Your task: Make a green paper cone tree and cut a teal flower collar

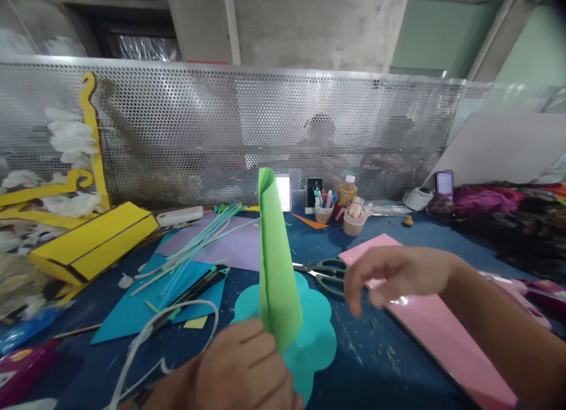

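Observation:
My left hand [245,366] is closed round the lower end of a rolled light-green paper [276,268], which stands nearly upright in front of me. Behind and below the roll, a turquoise paper flower shape [316,339] with scalloped edges lies on the table. My right hand [393,274] hovers to the right with its fingers loosely bent and apart, and nothing shows in it. Close to its fingertips, a pair of scissors with dark green handles [331,268] rests on the table.
Blue paper [128,304], lilac paper [234,242] and thin turquoise strips [194,251] lie left, with a white cable [132,354]. Pink sheets [446,327] lie right. Pen cups [354,224], a bottle [348,189] and a yellow box [92,242] stand farther back before a perforated metal panel [177,133].

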Tool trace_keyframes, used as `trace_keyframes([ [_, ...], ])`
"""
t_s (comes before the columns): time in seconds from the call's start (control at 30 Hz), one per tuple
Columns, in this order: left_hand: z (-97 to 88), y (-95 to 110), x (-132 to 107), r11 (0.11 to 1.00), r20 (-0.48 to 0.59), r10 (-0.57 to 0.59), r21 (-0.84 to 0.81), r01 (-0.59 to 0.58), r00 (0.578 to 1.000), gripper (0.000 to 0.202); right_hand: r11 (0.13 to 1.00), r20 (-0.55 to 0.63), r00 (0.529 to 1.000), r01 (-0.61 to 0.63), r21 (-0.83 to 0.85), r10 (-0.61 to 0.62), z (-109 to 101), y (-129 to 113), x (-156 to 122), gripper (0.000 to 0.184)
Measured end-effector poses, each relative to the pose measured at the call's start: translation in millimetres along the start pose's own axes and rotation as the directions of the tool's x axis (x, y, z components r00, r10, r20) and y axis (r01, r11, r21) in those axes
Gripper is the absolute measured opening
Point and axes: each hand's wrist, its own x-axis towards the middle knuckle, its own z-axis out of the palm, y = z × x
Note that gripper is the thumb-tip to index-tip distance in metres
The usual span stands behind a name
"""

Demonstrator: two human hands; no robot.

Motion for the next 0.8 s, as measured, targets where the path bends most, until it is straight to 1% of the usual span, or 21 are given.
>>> trace_keyframes([
  [0.03, -1.8, -11, 4, 0.996, -0.058, 0.059, 0.070, -0.055, 0.997, 0.021, 0.990, -0.162, 0.984, -0.094, -0.105, 0.076, -3, 18, 1, 0.042],
  [0.07, -4.3, -20, 8, 0.990, -0.126, 0.083, 0.126, -0.067, 0.989, 0.021, 0.954, -0.310, 0.942, -0.206, -0.218, 0.132, -3, 37, 5, 0.037],
  [0.1, -7.1, -27, 11, 0.989, -0.194, 0.050, 0.149, -0.021, 0.980, 0.021, 0.892, -0.427, 0.889, -0.320, -0.319, 0.166, -3, 54, 11, 0.032],
  [0.13, -9.6, -32, 14, 0.991, -0.269, -0.039, 0.116, 0.072, 0.962, 0.025, 0.826, -0.494, 0.852, -0.400, -0.397, 0.176, -1, 70, 19, 0.030],
  [0.17, -11.3, -35, 16, 0.980, -0.340, -0.160, 0.059, 0.191, 0.927, 0.029, 0.789, -0.506, 0.848, -0.418, -0.450, 0.160, 1, 83, 26, 0.033],
  [0.2, -12.0, -37, 18, 0.953, -0.392, -0.282, -0.012, 0.302, 0.875, 0.032, 0.777, -0.506, 0.852, -0.409, -0.479, 0.136, 3, 93, 32, 0.035],
  [0.23, -11.6, -39, 18, 0.913, -0.418, -0.394, -0.077, 0.400, 0.818, 0.036, 0.776, -0.503, 0.857, -0.392, -0.495, 0.112, 5, 100, 37, 0.035],
  [0.27, -9.9, -40, 18, 0.876, -0.409, -0.474, -0.127, 0.465, 0.780, 0.042, 0.786, -0.494, 0.865, -0.365, -0.500, 0.087, 7, 104, 39, 0.036],
  [0.3, -7.4, -41, 16, 0.851, -0.369, -0.521, -0.161, 0.499, 0.769, 0.050, 0.797, -0.492, 0.868, -0.342, -0.498, 0.065, 8, 106, 40, 0.035],
  [0.33, -4.4, -42, 15, 0.837, -0.304, -0.548, -0.184, 0.516, 0.780, 0.059, 0.805, -0.496, 0.867, -0.326, -0.496, 0.045, 9, 106, 40, 0.035],
  [0.4, 2.2, -44, 11, 0.811, -0.127, -0.576, -0.210, 0.546, 0.807, 0.071, 0.805, -0.503, 0.864, -0.309, -0.507, 0.015, 12, 104, 38, 0.033],
  [0.43, 5.1, -45, 10, 0.792, -0.046, -0.591, -0.224, 0.568, 0.806, 0.073, 0.795, -0.504, 0.864, -0.310, -0.522, 0.006, 14, 102, 37, 0.032],
  [0.5, 9.3, -45, 8, 0.740, 0.085, -0.624, -0.258, 0.622, 0.777, 0.071, 0.765, -0.494, 0.869, -0.323, -0.557, 0.007, 17, 98, 36, 0.029],
  [0.57, 10.7, -46, 8, 0.699, 0.143, -0.640, -0.299, 0.649, 0.755, 0.066, 0.743, -0.484, 0.874, -0.343, -0.575, 0.029, 20, 96, 37, 0.027],
  [0.67, 9.0, -46, 9, 0.673, 0.152, -0.636, -0.369, 0.641, 0.756, 0.063, 0.739, -0.501, 0.864, -0.368, -0.565, 0.048, 23, 95, 40, 0.025],
  [0.73, 7.2, -46, 9, 0.652, 0.182, -0.632, -0.401, 0.644, 0.753, 0.062, 0.750, -0.524, 0.850, -0.379, -0.543, 0.051, 23, 96, 42, 0.023],
  [0.8, 6.2, -45, 10, 0.640, 0.229, -0.621, -0.403, 0.654, 0.750, 0.060, 0.778, -0.542, 0.838, -0.376, -0.503, 0.055, 22, 98, 42, 0.022],
])
